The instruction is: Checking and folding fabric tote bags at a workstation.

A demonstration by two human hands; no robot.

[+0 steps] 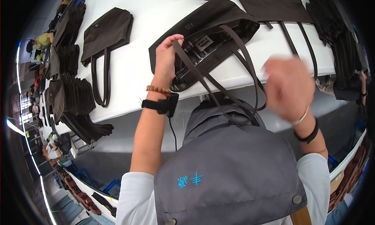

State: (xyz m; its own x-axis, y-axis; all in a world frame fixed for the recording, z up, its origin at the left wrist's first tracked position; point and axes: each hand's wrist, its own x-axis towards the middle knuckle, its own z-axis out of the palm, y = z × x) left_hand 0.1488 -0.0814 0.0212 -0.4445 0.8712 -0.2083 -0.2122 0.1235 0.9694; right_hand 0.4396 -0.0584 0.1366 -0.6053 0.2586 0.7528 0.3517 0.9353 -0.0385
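Observation:
A dark brown tote bag (183,28) lies open on the white table in front of me, its mouth turned toward me. Its lining and a pale label (204,42) show inside. At the left end of the mouth, my left hand (166,61) is closed, with thumb and fingers pinching the bag where one handle meets the rim. The long handles (244,53) loop down over the table's near edge toward my lap. My right hand (289,88) is raised to the right of the handles, apart from the bag; motion smears its fingers.
Another dark bag (107,33) lies flat at the left, and one more (275,6) at the far right. Stacks of dark bags (72,98) line the left side of the white table (134,76). A further pile (330,26) is at the right. People work in the left background.

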